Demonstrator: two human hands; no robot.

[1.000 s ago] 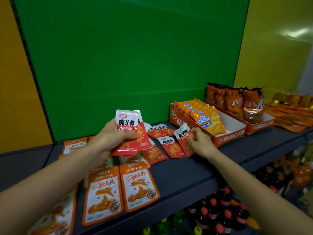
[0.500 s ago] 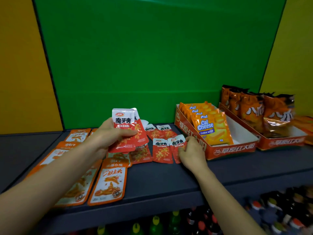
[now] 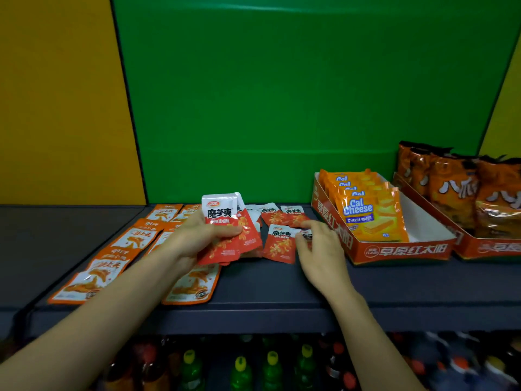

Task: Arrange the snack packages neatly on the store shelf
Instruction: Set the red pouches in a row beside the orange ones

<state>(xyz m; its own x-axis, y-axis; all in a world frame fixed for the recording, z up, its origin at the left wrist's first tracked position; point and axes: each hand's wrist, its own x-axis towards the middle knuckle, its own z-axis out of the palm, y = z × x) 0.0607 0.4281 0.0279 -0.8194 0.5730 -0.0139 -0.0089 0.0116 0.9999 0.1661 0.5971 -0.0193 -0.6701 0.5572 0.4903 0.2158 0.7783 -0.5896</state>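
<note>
Broadly, the dark shelf [image 3: 267, 289] runs across the view under a green backboard [image 3: 296, 94]. At right sit two orange display trays: one of Cal Cheese wafers [image 3: 369, 215], one of orange chip bags [image 3: 456, 190]. At left, flat orange pouches [image 3: 93, 277] lie in overlapping rows.

Left hand [image 3: 194, 241] is closed on a fanned stack of red-and-white sachets [image 3: 225, 227], held up off the shelf. Right hand [image 3: 321, 252] lies low with fingers loosely spread on a sachet beside the wafer tray; whether it is pinched or only touched, cannot tell. Loose sachets [image 3: 279, 244] lie scattered between the hands, some overlapping.

Risks (judgement):
- The fanned stack is slick film held at one edge; adding another sachet one-handed could let the fan slip and spill.
- The right hand is close to the tray wall; a drag could nudge the tray out of line.

Against half a second ago: the right hand has reached further toward the tray, covering the right-hand sachet; the stack in the left hand is unchanged; the camera has swung slightly left.
</note>
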